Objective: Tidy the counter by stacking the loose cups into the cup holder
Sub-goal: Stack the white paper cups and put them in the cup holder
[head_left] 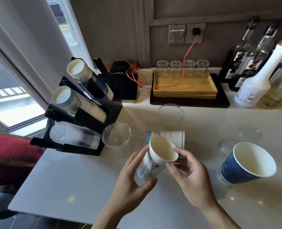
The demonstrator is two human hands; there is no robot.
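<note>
Cup holder (pixel 80 113) stands at the far left of the desk (pixel 70 179), black, three slanted tiers: top and middle tiers each carry a nested row of paper cups lying on their sides, mouths facing outward; bottom tier holds a stack of clear plastic cups (pixel 74 136). The slant presumably keeps each row seated against its stop, so a new cup should go in mouth-first along the same axis. Just right of the holder, a loose clear cup (pixel 116 135) stands upright; another clear cup (pixel 170 113) stands farther back. Centre: left hand (pixel 130 179) wraps the body of a white printed paper cup (pixel 155 161), tilted, mouth up and to the right, lifted off the desk; a similar cup lies on its side just behind it. Right hand (pixel 191 172) is open, fingertips resting at the cup's rim, probably steadying or turning it for nesting. Right: a blue paper cup (pixel 246 164) stands upright, clear cups behind it. Most loose cups not yet stacked.
</note>
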